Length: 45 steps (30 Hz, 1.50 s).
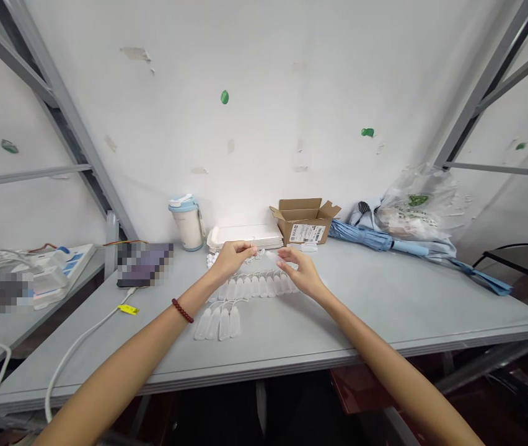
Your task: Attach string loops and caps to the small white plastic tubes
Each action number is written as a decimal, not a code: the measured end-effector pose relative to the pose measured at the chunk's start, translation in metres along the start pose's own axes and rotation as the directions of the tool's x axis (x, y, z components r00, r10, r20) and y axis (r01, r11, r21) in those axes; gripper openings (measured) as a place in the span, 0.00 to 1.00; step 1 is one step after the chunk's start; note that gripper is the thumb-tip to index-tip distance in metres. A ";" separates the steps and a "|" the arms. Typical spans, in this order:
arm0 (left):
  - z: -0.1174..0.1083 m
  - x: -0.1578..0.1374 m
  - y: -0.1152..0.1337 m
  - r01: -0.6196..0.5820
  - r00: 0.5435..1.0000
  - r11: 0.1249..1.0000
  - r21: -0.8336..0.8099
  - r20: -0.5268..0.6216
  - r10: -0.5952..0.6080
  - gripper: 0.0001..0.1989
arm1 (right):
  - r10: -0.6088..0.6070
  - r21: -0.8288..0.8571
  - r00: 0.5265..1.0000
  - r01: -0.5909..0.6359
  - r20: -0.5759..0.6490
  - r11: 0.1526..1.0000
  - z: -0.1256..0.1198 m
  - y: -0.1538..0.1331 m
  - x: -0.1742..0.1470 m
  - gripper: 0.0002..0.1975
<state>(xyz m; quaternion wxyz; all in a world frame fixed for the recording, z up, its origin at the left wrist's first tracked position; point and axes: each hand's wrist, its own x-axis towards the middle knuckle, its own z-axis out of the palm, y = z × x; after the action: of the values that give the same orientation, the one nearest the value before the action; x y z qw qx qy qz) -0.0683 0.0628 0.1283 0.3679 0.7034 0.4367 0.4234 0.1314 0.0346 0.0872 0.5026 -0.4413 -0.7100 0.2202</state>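
My left hand (232, 259) is closed, its thumb and fingertips pinching a thin white cord. My right hand (302, 270) has its thumb and fingers around the end of a small translucent white tag (271, 255), held close to the left fingertips. Below my hands lies a row of similar translucent tags (255, 287) with white cord loops at their tops. Nearer the table's front edge, several more tags (219, 323) lie side by side. A heap of small white pieces (211, 259) is partly hidden behind my left hand.
A white lidded tray (245, 234) and an open cardboard box (308, 226) stand at the back. Left of them are a blue-lidded cup (188, 224) and a phone (147, 263) with a cable (85, 337). A folded blue umbrella (361, 233) and plastic bag (419, 207) lie right.
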 end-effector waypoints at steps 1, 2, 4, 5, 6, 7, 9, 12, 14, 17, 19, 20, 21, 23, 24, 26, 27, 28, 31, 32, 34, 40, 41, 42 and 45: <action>0.000 -0.001 0.000 0.004 1.000 1.000 -0.007 0.002 -0.004 0.17 | 0.004 0.000 1.000 -0.004 0.006 1.000 0.000 0.000 0.000 0.11; 0.000 -0.001 0.000 0.007 1.000 1.000 -0.013 0.008 -0.007 0.17 | 0.008 0.002 1.000 -0.008 0.015 1.000 0.001 -0.001 -0.001 0.11; 0.001 -0.002 0.000 0.013 1.000 1.000 -0.021 0.029 -0.012 0.16 | 0.022 0.005 0.999 -0.022 0.038 1.000 0.001 -0.003 -0.002 0.12; 0.002 -0.002 0.000 0.014 0.999 1.000 -0.022 0.040 -0.013 0.16 | 0.030 0.006 0.998 -0.030 0.050 1.000 0.002 -0.004 -0.002 0.12; 0.003 -0.002 -0.001 0.015 0.999 1.000 -0.020 0.048 -0.014 0.16 | 0.036 0.007 0.997 -0.037 0.061 0.999 0.003 -0.005 -0.003 0.13; 0.004 -0.002 -0.001 0.017 0.998 1.000 -0.015 0.054 -0.016 0.16 | 0.041 0.010 0.997 -0.042 0.071 0.999 0.003 -0.006 -0.004 0.13; 0.006 -0.003 -0.002 0.026 0.998 1.000 -0.005 0.060 -0.026 0.15 | 0.044 0.017 0.995 -0.046 0.089 0.999 0.004 -0.006 -0.005 0.14; 0.008 -0.004 -0.004 0.030 0.995 1.000 -0.008 0.094 -0.029 0.15 | 0.039 0.036 0.994 -0.043 0.104 0.998 0.005 -0.005 -0.007 0.14; 0.010 -0.007 -0.003 0.027 0.992 1.000 -0.011 0.120 -0.026 0.15 | 0.032 0.047 0.994 -0.037 0.103 0.998 0.006 -0.005 -0.007 0.15; 0.013 -0.011 -0.001 0.035 0.990 0.999 -0.006 0.136 -0.034 0.16 | 0.044 0.063 0.992 -0.051 0.114 0.997 0.007 -0.007 -0.010 0.16; 0.015 -0.014 0.001 0.040 0.988 0.999 -0.010 0.152 -0.038 0.16 | 0.053 0.083 0.989 -0.065 0.136 0.994 0.010 -0.010 -0.012 0.17; 0.016 -0.016 0.001 0.037 0.986 0.999 -0.015 0.164 -0.034 0.16 | 0.048 0.097 0.988 -0.062 0.147 0.993 0.011 -0.011 -0.013 0.17; 0.017 -0.017 0.001 0.030 0.984 0.999 -0.020 0.178 -0.026 0.16 | 0.038 0.111 0.987 -0.055 0.154 0.992 0.013 -0.012 -0.015 0.18; 0.018 -0.019 0.001 0.009 0.978 1.000 -0.025 0.208 -0.004 0.16 | 0.023 0.130 0.988 -0.043 0.155 0.991 0.017 -0.013 -0.018 0.18; 0.018 -0.020 0.000 -0.003 0.975 1.000 -0.023 0.220 0.008 0.15 | 0.023 0.135 0.988 -0.044 0.150 0.990 0.019 -0.014 -0.019 0.18; 0.016 -0.023 0.000 -0.030 0.972 1.000 0.004 0.232 0.029 0.15 | 0.043 0.140 0.990 -0.062 0.137 0.988 0.023 -0.014 -0.022 0.17; 0.014 -0.026 0.000 -0.043 0.974 0.998 0.038 0.226 0.033 0.14 | 0.055 0.147 0.990 -0.075 0.132 0.986 0.024 -0.015 -0.022 0.17; 0.012 -0.029 0.000 -0.056 0.978 0.995 0.088 0.205 0.037 0.13 | 0.068 0.159 0.989 -0.089 0.131 0.983 0.025 -0.015 -0.023 0.16; 0.005 -0.044 0.000 -0.136 0.990 0.939 0.316 0.082 0.115 0.13 | 0.110 0.219 0.982 -0.143 0.155 0.965 0.026 -0.017 -0.024 0.14; 0.002 -0.050 0.000 -0.190 0.982 0.902 0.388 0.062 0.180 0.14 | 0.127 0.237 0.977 -0.166 0.170 0.957 0.027 -0.018 -0.024 0.14; -0.001 -0.061 -0.001 -0.332 0.941 0.819 0.468 0.110 0.319 0.16 | 0.168 0.256 0.967 -0.214 0.191 0.943 0.028 -0.020 -0.025 0.15; -0.005 -0.082 -0.004 -0.540 0.841 0.654 0.531 0.311 0.443 0.22 | 0.211 0.274 0.940 -0.284 0.268 0.919 0.039 -0.029 -0.034 0.15; -0.005 -0.085 -0.005 -0.545 0.838 0.642 0.540 0.321 0.441 0.22 | 0.210 0.280 0.937 -0.289 0.281 0.915 0.041 -0.030 -0.037 0.15; -0.005 -0.088 -0.005 -0.545 0.838 0.636 0.547 0.327 0.436 0.21 | 0.209 0.285 0.933 -0.294 0.292 0.913 0.042 -0.032 -0.040 0.14; -0.003 -0.100 -0.006 -0.529 0.849 0.647 0.549 0.336 0.408 0.19 | 0.191 0.292 0.922 -0.295 0.337 0.910 0.041 -0.035 -0.049 0.13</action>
<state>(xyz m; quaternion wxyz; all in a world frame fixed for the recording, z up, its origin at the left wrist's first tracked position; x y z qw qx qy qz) -0.0991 -0.0276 0.0969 0.0297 0.9086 0.3180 0.2693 0.0850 -0.0200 0.0721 0.4248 -0.3960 -0.6687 0.4643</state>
